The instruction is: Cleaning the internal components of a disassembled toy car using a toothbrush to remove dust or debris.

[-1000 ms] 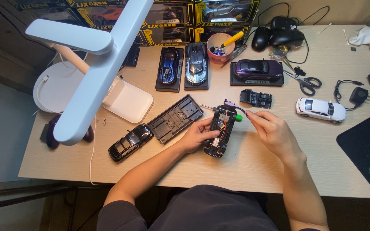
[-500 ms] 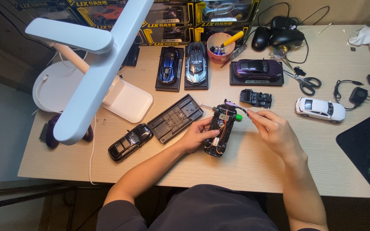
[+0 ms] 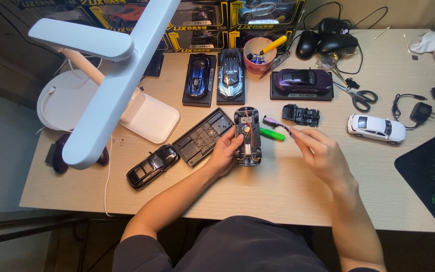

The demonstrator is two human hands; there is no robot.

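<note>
two hands were at work on one opened model car chassis [image 3: 247, 136]. the left hand [image 3: 225, 153] was closed around the chassis' left flank, thumb and fingers pinning it flat on the wooden desk [image 3: 278, 186], underside up, with wiring and a small motor exposed. the right hand [image 3: 318, 151] pinched a slim purple-tipped tool [image 3: 277, 123] between thumb and forefinger — its tip pointed toward the chassis' upper right corner but stood just apart from it. a green-handled screwdriver [image 3: 272, 134] lay on the desk just beside the chassis, between it and the right hand.

judged step: work inside the open chassis, tool withdrawn between contacts. the next move would call for a steady left-hand hold and a fine re-aim of the tool tip into the chassis, clear of the thin wires.

outward from the grip: a black base plate [image 3: 203, 137] lay left of the chassis, a black model car [image 3: 152, 166] lower left, a small black part [image 3: 301, 115] upper right, a white model car [image 3: 376, 128] well apart to the right.

against the earlier frame — the right hand, then at the chassis' top edge with the tool on it, had drawn back to the right; the chassis sat more upright in view; the left hand's hold was unchanged.
</note>
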